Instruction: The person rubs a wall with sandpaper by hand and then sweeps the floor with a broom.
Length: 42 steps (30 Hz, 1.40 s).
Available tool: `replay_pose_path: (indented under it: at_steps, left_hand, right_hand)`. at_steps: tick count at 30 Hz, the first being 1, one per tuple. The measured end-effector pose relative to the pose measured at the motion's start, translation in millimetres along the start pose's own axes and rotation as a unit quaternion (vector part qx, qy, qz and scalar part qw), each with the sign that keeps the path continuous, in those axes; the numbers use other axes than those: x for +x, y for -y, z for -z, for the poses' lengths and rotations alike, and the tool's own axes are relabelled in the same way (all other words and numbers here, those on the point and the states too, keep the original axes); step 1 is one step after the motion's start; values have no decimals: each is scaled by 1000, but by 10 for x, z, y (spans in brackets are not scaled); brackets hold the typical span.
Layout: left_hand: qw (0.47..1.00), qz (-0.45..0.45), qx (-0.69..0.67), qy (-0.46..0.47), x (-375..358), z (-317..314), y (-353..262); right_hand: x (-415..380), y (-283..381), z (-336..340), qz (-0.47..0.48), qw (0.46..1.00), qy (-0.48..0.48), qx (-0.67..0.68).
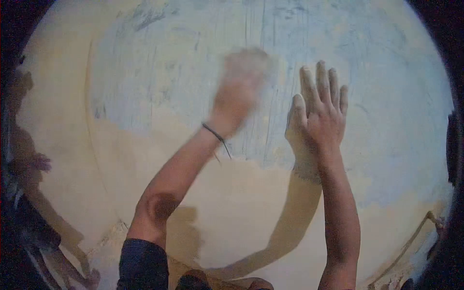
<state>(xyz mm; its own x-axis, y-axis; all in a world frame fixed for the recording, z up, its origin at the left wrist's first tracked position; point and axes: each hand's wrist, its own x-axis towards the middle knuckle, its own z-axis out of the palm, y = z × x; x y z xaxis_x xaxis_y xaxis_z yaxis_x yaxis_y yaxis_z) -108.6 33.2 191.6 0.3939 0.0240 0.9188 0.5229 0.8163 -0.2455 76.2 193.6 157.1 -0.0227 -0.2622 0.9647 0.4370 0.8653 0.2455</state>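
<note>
Before me is a broad pale surface, cream at the sides and bottom (232, 208), with a large light blue, streaked patch (169, 63) over its upper middle. My right hand (324, 108) lies flat on or very close to the blue patch, fingers stretched and slightly apart. Its fingers look pale, as if dusted. Motion smears my left hand (241, 79), which is over the same patch to the left; its fingers cannot be made out. A thin dark cord (214, 131) circles my left wrist. I see nothing held in my right hand.
A curved shadow (285, 232) falls below my right hand. Dark shapes (34, 217) line the left edge, too dim to name. A thin bent brown shape (411, 237) stands at lower right. Dark rounded forms (193, 280) show at the bottom edge.
</note>
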Motion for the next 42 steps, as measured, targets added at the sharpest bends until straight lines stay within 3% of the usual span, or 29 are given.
replay_pose_path:
  at_steps: [2, 3, 5, 8, 9, 10, 13, 15, 16, 18, 19, 21, 24, 27, 30, 32, 33, 34, 36, 38, 39, 40, 42]
  left_hand:
    - [968, -113, -209, 76, 41, 342, -279]
    - [978, -105, -159, 84, 61, 83, 21]
    - [988, 67, -135, 17, 85, -280, 586]
    - [990, 134, -35, -14, -444, -1440, 1449]
    - [991, 94, 98, -2, -145, -298, 312]
    - [990, 95, 105, -2, -97, -73, 164]
    - [983, -53, -172, 35, 131, 52, -15]
    - [996, 57, -71, 0, 113, -449, 694]
    - [996, 51, -74, 1, 54, -552, 847]
    - [986, 165, 24, 19, 76, -468, 966]
    - [994, 101, -20, 30, 2, -522, 851]
    - [981, -17, -185, 54, 49, -32, 95]
    - [971, -88, -210, 67, 170, 51, 127]
    - [997, 27, -77, -10, 287, -443, 1110]
    - [996, 87, -32, -12, 279, -390, 1007]
    - [996, -1, -88, 11, 185, -207, 300]
    - [990, -57, -127, 36, 394, -228, -176]
    - [989, -56, -130, 36, 803, -377, -363]
    - [977, -116, -164, 67, 1871, -324, -644]
    - [986, -44, -160, -9, 2007, -857, -8]
    - [977, 77, -198, 12, 2080, -888, 222]
    - [957, 199, -209, 31, 1837, -710, 674]
    - [982, 137, -130, 14, 1452, -761, 737]
  right_hand:
    - [-13, -34, -34, -22, 1000, -12, -13]
    - [-31, -78, -68, -11, 1000, -22, -14]
    - [-58, -150, -49, -5, 1000, -16, -15]
    - [-63, -225, 21, -11, 1000, 2, -29]
    - [-44, -158, 15, -12, 999, 17, -38]
    - [-45, -137, -8, -9, 999, 14, -32]
    - [117, -219, -98, -14, 999, 9, -42]
    - [107, -272, -121, -7, 1000, -3, -19]
    - [105, -305, -131, -13, 1000, -3, -20]
    - [66, -319, -59, -8, 999, 13, -30]
    - [71, -287, -50, -14, 1000, 13, -24]
    - [114, -213, -28, -43, 998, 31, -45]
    - [136, -214, -84, -42, 997, 25, -52]
    - [138, -239, 92, -35, 998, 19, -41]
    - [163, -238, 100, -39, 999, -3, -10]
    - [181, -214, 127, -47, 999, -5, -7]
    - [332, -436, -55, -53, 998, 3, -16]
    - [558, -757, -172, -52, 998, 4, -19]
    - [1339, -1429, 71, -56, 996, 29, -69]
    - [1411, -1618, 24, -43, 997, 23, -65]
    - [1435, -1713, 9, -41, 997, 17, -56]
    - [1346, -1390, -81, -40, 999, 9, -34]
    - [1172, -1126, -64, -36, 999, 17, -14]
